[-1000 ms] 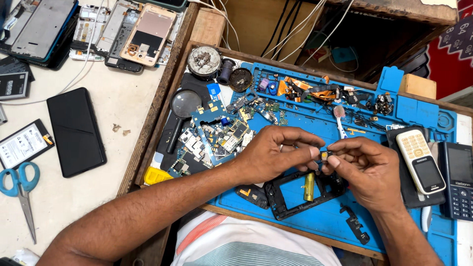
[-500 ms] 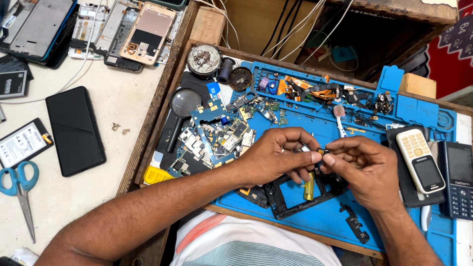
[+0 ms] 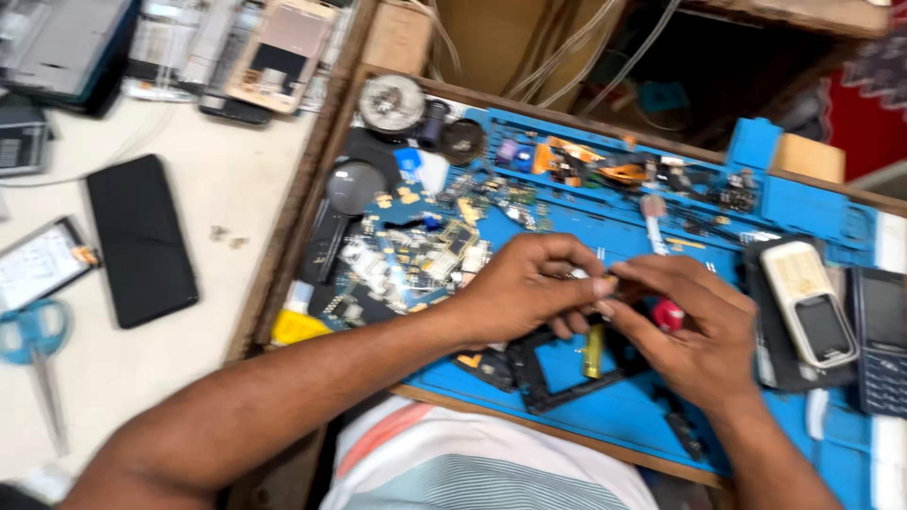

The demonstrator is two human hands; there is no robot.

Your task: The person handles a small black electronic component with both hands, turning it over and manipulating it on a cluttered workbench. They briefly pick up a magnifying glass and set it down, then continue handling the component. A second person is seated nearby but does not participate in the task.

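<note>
Head view shows the left hand [image 3: 529,283] and right hand [image 3: 694,331] pinching a tiny part [image 3: 605,280] between their fingertips, above the black phone frame [image 3: 557,364] near the blue mat's [image 3: 614,420] front edge. Looks like fiddly alignment, so I'd brace both wrists on that mat and keep the pinch light; what the part is, can't tell through the blur.

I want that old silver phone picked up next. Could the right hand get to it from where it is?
Probably yes. The silver phone lies face up just beside the right hand, with nothing over it, though the fingertips are pinched with the left hand now.
</note>
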